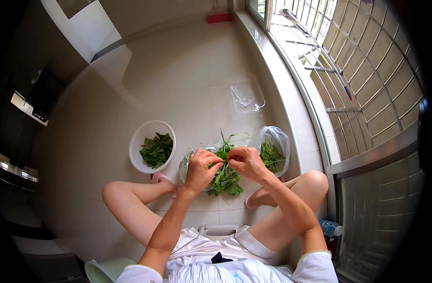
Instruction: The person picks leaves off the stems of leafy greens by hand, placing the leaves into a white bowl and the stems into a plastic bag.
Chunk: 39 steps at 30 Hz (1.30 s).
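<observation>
Between my knees, both hands meet over a pile of leafy green stems (226, 178) lying on clear plastic on the floor. My left hand (204, 169) pinches a green leafy piece between thumb and fingertips. Close beside it, my right hand (248, 162) pinches the same green piece, or one touching it; which cannot be told. Left of the pile is a white plastic colander (134, 146) holding picked dark green leaves (157, 150). To the right, an open clear plastic bag (285, 141) contains thin green stems (271, 157).
A clear plastic tray (246, 97) lies on the tiled floor ahead. A raised ledge (272, 72) and a barred window run along the right. A plastic bottle (330, 228) is by my right side, a pale bucket (104, 270) behind at left. A red broom (219, 17) stands far ahead.
</observation>
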Tool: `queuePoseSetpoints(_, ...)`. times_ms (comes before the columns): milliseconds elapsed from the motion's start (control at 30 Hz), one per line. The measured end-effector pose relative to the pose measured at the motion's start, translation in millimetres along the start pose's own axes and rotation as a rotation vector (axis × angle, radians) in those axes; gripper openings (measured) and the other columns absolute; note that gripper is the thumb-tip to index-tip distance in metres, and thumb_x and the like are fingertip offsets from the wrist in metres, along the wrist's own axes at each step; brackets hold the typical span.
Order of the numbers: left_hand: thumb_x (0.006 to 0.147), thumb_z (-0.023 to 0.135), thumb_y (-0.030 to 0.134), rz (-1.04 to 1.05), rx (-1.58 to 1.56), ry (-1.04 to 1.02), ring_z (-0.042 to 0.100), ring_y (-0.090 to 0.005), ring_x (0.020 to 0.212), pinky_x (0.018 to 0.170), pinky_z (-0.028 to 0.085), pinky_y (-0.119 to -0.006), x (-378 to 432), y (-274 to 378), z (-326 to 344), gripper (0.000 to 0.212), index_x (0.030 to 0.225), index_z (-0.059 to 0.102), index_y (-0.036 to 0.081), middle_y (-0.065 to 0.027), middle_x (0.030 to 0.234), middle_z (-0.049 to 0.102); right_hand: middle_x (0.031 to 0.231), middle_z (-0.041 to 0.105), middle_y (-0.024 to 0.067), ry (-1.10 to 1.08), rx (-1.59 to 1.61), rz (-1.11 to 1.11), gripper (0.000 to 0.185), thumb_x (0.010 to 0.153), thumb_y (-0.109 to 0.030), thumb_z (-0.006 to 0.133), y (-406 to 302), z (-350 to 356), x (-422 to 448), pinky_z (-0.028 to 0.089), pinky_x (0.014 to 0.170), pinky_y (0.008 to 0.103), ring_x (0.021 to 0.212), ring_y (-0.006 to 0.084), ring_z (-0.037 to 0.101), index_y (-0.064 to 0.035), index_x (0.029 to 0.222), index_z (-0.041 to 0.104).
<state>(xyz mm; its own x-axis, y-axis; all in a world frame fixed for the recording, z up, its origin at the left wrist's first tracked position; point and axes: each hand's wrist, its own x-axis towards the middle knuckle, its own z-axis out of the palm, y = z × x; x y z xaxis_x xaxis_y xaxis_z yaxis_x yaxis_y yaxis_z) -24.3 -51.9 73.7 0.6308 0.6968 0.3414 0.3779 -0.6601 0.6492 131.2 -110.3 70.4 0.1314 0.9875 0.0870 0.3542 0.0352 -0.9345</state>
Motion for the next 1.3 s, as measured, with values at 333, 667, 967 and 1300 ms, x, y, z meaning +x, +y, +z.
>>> queuePoseSetpoints(333,0.068,0.062,0.006,-0.335,-0.460,0.050,0.053,-0.0121,0.064,0.060,0.042,-0.023,-12.8,-1.0,23.6,0.009,0.076,0.061,0.001,-0.0045,0.070,0.058,0.054,0.049,0.0027,-0.180,0.556,0.418,0.008,0.066,-0.008,0.052,-0.2,-7.1,4.3,0.034,0.044,0.0198,0.047,0.0074,0.044,0.0002,0.065,0.053)
queuePoseSetpoints(667,0.074,0.056,0.002,-0.594,-0.988,0.132,0.052,-0.0078,0.068,0.064,0.041,-0.019,-17.3,6.7,24.8,0.008,0.081,0.059,0.000,-0.0037,0.074,0.059,0.058,0.053,0.0027,-0.293,0.714,0.543,0.010,0.067,-0.012,0.053,10.2,-1.9,2.8,0.038,0.046,0.0197,0.050,0.0080,0.047,-0.0019,0.066,0.054)
queuePoseSetpoints(967,0.075,0.057,0.007,-0.583,-1.186,0.446,0.051,-0.0095,0.067,0.065,0.040,-0.020,-12.7,-20.0,1.0,0.012,0.084,0.057,0.000,-0.0040,0.076,0.057,0.061,0.054,0.0034,-0.343,0.581,0.513,0.010,0.070,-0.011,0.056,1.1,4.1,-3.8,0.038,0.051,0.0194,0.054,0.0083,0.050,-0.0006,0.070,0.055)
queuePoseSetpoints(1300,0.067,0.061,0.011,-0.359,-0.184,0.243,0.051,-0.0261,0.087,0.078,0.039,-0.030,-15.3,-110.5,-53.7,0.027,0.091,0.055,-0.001,-0.0116,0.090,0.056,0.067,0.053,0.0045,-0.384,0.916,0.450,0.009,0.078,-0.010,0.053,10.1,-1.7,7.5,0.043,0.056,0.0220,0.058,0.0096,0.053,-0.0015,0.075,0.052)
